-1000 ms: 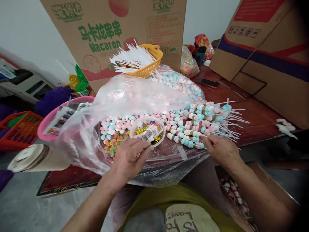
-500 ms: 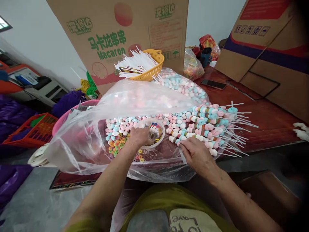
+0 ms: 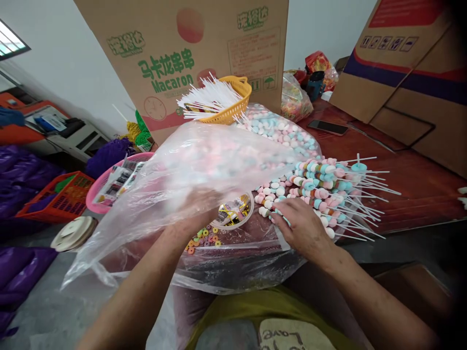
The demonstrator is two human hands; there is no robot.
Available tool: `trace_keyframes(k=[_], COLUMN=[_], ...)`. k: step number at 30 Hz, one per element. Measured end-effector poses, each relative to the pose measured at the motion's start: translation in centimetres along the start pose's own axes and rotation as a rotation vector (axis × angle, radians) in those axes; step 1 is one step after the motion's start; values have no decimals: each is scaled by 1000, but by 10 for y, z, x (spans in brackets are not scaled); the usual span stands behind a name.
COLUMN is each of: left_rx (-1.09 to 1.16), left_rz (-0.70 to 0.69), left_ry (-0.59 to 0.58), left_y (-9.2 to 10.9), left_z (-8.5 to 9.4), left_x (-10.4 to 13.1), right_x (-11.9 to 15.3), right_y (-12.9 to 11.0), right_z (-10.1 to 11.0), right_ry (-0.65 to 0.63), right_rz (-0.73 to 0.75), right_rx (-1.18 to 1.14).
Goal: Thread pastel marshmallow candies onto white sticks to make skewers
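Observation:
My left hand is under the clear plastic sheet, left of a round clear bowl; the sheet and blur hide its fingers. Small wrapped packets with gold ties lie in the bowl. My right hand is closed at the left end of a marshmallow skewer, pale marshmallows showing between thumb and fingers. Beside it lies a pile of pink, white and blue marshmallow skewers, sticks pointing right. Colored cereal rings lie in front of the bowl. Loose marshmallows lie behind it.
A yellow basket of white sticks stands before a large cardboard box. A phone lies on the red table. Another carton is at right. A pink basket and an orange crate are at left.
My left hand has moved from the bowl to the left under the plastic sheet, which now covers most of the cereal rings and many loose marshmallows. My right hand stays at the skewers.

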State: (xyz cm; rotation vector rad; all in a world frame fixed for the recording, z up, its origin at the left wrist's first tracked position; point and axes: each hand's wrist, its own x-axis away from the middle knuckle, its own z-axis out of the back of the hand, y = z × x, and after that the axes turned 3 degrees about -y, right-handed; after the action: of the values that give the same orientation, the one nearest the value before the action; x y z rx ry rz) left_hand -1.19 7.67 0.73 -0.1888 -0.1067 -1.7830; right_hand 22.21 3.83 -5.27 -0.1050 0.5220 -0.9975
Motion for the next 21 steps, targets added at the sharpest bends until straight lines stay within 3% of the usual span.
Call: trace_keyframes(k=[4,10,13,16,21], left_rx=[-147,-144,-32,279,740], left_rz=[-80,-45,-96,-260,-349], left_ry=[-26,-26,70,194,113], left_y=[11,7,7,19,49], left_z=[11,11,7,2,-14], left_x=[9,6,13,22,38], right_x=[-37,-69,-68,-57,-21], right_y=[-24,-37,-33,-27,-11], right_z=[-11,-37,-27,-7,25], right_ry=[-138,-108,-135,-192,-254], right_rz=[107,-74,-67,-62,-125], right_rx=[-63,-150,-228,-316,-681])
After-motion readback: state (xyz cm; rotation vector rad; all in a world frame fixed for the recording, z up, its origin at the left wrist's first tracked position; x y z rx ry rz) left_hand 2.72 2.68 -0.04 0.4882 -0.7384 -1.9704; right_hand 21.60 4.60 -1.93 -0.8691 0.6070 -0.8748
